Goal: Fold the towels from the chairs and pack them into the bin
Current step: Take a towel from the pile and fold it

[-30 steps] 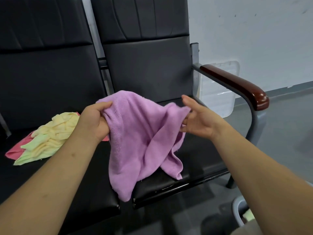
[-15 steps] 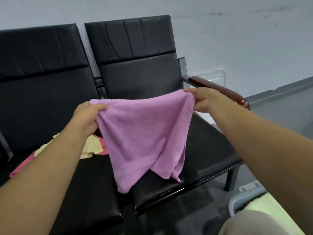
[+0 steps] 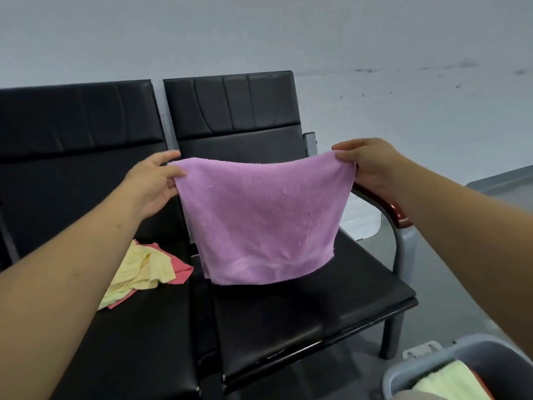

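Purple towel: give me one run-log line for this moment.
purple towel: spread, hanging in air | left hand: pinches top left corner | right hand: pinches top right corner | bin: pale green towel inside

I see two chairs side by side, backs to wall point(image 3: 375, 53). Left chair point(image 3: 129, 327) at my left, right chair point(image 3: 302, 307) straight ahead. Held towel point(image 3: 259, 220) hangs spread in front of right chair's backrest, lower edge over its seat. Left hand point(image 3: 153, 183) pinches its upper left corner, right hand point(image 3: 366, 166) its upper right corner. On left chair's seat, top towel point(image 3: 138, 269) lies crumpled over bottom towel point(image 3: 180, 268). Armrest point(image 3: 395, 209) on right chair's right side, behind right hand. Bin point(image 3: 418, 368) on floor at lower right, packed towel point(image 3: 452, 382) inside.
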Motion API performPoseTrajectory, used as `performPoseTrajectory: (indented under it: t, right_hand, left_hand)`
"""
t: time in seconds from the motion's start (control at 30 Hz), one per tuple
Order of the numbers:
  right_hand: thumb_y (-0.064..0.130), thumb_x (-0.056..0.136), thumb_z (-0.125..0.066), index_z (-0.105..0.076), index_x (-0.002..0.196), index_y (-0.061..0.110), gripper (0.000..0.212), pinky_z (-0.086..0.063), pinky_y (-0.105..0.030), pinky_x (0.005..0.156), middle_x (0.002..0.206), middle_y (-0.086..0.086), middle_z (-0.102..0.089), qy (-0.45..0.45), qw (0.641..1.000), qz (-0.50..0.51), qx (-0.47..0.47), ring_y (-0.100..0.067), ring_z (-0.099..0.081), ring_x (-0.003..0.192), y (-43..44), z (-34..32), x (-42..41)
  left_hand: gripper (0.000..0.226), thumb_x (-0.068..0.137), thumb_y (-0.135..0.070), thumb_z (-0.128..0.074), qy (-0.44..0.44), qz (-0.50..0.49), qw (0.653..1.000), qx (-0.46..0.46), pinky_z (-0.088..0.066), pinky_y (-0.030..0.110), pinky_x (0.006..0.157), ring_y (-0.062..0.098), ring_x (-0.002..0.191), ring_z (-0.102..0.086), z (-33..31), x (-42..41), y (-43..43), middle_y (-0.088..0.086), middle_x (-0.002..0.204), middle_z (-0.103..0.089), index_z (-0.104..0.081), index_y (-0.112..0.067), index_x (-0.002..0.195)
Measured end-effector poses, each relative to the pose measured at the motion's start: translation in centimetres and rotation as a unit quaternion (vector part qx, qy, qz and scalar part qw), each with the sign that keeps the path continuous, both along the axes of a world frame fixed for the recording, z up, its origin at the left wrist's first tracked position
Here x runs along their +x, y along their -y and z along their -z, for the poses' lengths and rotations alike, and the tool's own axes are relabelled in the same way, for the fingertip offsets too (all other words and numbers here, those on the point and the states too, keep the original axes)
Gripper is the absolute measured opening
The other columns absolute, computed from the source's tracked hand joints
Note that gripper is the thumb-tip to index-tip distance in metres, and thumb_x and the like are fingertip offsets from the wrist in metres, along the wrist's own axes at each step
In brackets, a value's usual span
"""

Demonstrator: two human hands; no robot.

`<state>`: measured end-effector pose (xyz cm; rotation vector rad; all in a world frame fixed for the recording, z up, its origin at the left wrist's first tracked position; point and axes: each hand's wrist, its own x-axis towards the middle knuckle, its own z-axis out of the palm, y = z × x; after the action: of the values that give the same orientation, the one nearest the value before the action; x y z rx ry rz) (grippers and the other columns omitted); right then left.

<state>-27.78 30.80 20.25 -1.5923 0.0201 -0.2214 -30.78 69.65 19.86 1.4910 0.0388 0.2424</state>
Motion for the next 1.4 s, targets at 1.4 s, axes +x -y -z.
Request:
performPoseTrajectory:
  t: [1.4]
  right_hand:
    - [-0.001,0.090,-0.064,-0.058,0.082,0.005,0.012,-0.058,-0.032,0.077,0.087,-0.015,-0.061,-0.161,0.973,-0.143,-0.086,-0.024,-0.064,0.082,3.2,13.4,0.5]
  left_hand:
    - [0.018,0.103,-0.015,-0.049,-0.107,0.107,0.953,0.262,-0.053,0.042,0.086,0.025,0.086,-0.059,13.1,0.1,-2.6,0.012,0.087,-0.060,-0.058,-0.007,0.090]
